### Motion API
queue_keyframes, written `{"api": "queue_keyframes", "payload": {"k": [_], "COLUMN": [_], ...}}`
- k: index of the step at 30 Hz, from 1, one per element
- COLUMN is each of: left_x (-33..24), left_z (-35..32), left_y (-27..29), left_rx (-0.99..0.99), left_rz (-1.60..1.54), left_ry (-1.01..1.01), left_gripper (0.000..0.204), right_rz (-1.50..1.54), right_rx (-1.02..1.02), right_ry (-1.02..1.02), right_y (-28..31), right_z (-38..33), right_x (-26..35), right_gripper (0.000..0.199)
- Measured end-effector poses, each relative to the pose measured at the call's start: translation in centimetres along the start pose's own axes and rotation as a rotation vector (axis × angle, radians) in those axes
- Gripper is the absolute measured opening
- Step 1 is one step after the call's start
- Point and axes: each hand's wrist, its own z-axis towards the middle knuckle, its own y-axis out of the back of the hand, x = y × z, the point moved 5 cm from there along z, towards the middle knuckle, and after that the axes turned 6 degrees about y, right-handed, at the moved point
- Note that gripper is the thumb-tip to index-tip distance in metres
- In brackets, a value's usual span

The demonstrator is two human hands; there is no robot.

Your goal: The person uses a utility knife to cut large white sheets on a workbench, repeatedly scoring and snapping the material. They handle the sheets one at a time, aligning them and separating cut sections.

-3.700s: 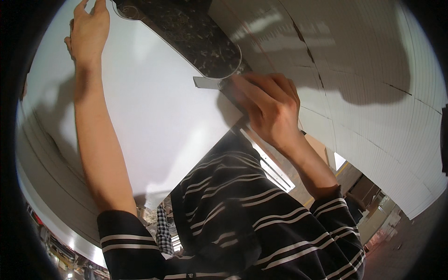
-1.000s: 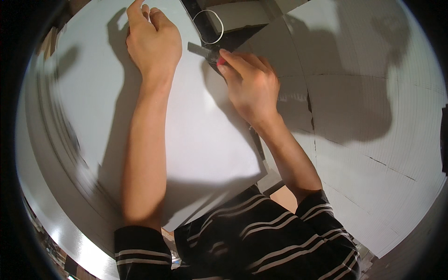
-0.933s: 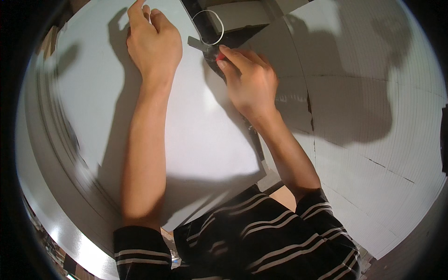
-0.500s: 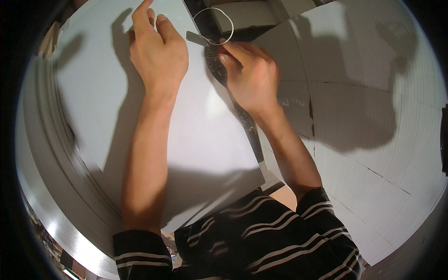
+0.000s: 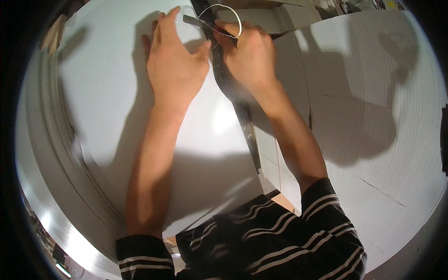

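Observation:
My left hand (image 5: 177, 65) lies flat, fingers spread, on a large white sheet (image 5: 102, 121) near its upper right edge. My right hand (image 5: 249, 58) is right beside it, closed around a flat grey blade tool (image 5: 191, 20) whose tip pokes out to the left above my left thumb. A thin white cord loop (image 5: 233, 16) arcs over my right hand's fingers. Below my right hand a dark narrow strip (image 5: 246, 128) runs along the sheet's right edge. The tool's handle is hidden in my fist.
White lined panels (image 5: 373, 93) with seams fill the right side. Curved stacked white edges (image 5: 51, 154) run down the left. Pale blocks (image 5: 289, 14) sit at the top, and a little brown floor (image 5: 284, 200) shows near my striped sleeve.
My left hand has slid from far up the sheet to right beside my right hand. My right hand and the tool have moved further along the dark edge, and the cord loop now lies over its fingers.

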Motion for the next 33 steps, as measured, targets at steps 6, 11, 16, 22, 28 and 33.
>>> {"api": "queue_keyframes", "payload": {"k": [6,11,16,22,28,33], "left_x": [-0.4,-0.7,-1.1,-1.0,-0.6,-0.4], "left_z": [-0.7,-0.7,-0.4,-0.3,-0.5,-0.4], "left_y": [-0.7,-0.7,-0.3,-0.2,-0.2,-0.1], "left_rx": [0.04,0.06,0.081,0.114,0.132,0.134], "left_rz": [0.301,0.331,0.324,0.315,0.281,0.3], "left_ry": [-0.104,-0.099,-0.103,-0.096,-0.074,-0.083], "left_gripper": [0.066,0.062,0.06,0.059,0.058,0.066], "right_rz": [0.028,0.015,-0.013,-0.023,-0.032,0.055], "right_rx": [0.06,0.077,0.13,0.155,0.181,0.153], "right_ry": [-0.065,-0.135,-0.186,-0.188,-0.159,-0.169], "right_y": [-2.0,-3.8,-5.4,-6.9,-8.2,-8.8], "right_z": [2.9,5.8,9.1,12.5,14.1,13.7], "right_x": [-1.1,-1.8,-2.1,-2.1,-2.2,-3.0], "right_gripper": [0.021,0.023,0.026,0.027,0.026,0.028]}}
